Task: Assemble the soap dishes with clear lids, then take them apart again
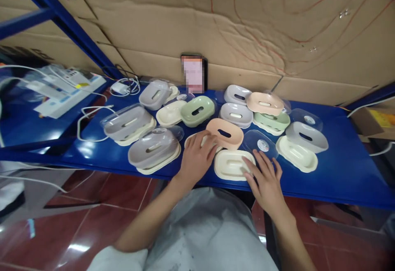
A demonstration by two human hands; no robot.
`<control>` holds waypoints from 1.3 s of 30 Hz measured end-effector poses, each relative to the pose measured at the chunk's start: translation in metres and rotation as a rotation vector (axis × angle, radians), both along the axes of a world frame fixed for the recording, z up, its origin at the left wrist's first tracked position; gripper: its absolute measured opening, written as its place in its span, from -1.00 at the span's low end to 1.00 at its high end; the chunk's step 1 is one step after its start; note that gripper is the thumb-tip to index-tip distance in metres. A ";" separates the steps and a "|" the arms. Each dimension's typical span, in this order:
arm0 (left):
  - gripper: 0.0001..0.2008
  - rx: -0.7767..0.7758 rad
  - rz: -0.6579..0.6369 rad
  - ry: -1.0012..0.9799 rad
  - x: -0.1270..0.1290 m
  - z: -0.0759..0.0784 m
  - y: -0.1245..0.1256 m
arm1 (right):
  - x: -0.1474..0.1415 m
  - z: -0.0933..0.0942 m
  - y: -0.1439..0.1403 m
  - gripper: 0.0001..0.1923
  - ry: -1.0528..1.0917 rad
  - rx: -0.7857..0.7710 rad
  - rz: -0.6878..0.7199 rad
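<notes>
My left hand point(197, 156) lies over a cream dish, its fingers stretched out and reaching the edge of a peach slotted tray point(233, 134). Most of that dish is hidden under the hand. Just in front of me is another cream dish point(230, 165) with a raised oval in its base. My right hand point(266, 176) is open at its right end, fingers spread. Thumb and forefinger are at the dish's rim, while the other fingertips are by a clear plastic lid point(259, 141) with a round sticker. Neither hand grips anything.
Grey slotted trays point(140, 151), green ones point(205, 116) and more clear lids spread across the blue shelf point(345, 176). A phone point(194, 73) leans against the cardboard point(154, 36) behind. White power strips point(69, 96) and cables lie left; a blue metal post point(68, 28) rises there.
</notes>
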State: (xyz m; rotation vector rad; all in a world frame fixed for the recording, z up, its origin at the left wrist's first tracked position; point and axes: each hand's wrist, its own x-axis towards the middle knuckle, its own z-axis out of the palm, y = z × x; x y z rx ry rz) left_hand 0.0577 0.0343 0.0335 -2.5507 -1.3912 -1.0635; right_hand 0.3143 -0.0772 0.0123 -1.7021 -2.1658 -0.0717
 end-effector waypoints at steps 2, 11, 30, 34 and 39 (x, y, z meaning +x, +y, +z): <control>-0.67 -0.015 0.032 0.052 -0.007 0.000 -0.014 | -0.006 0.001 -0.003 -0.46 0.018 0.001 -0.024; -0.80 -0.118 -0.031 -0.009 -0.041 -0.012 -0.038 | -0.023 0.013 -0.008 -0.68 0.053 -0.042 0.287; -0.59 -0.056 -0.151 -0.049 -0.040 -0.024 -0.081 | -0.057 0.018 -0.005 -0.65 0.085 -0.040 0.200; -0.52 -0.078 -0.198 0.029 -0.049 -0.026 -0.075 | -0.065 0.016 -0.004 -0.62 0.038 -0.057 0.273; -0.52 -0.102 -0.232 -0.004 -0.050 -0.030 -0.071 | -0.051 0.012 -0.007 -0.63 0.168 -0.023 0.273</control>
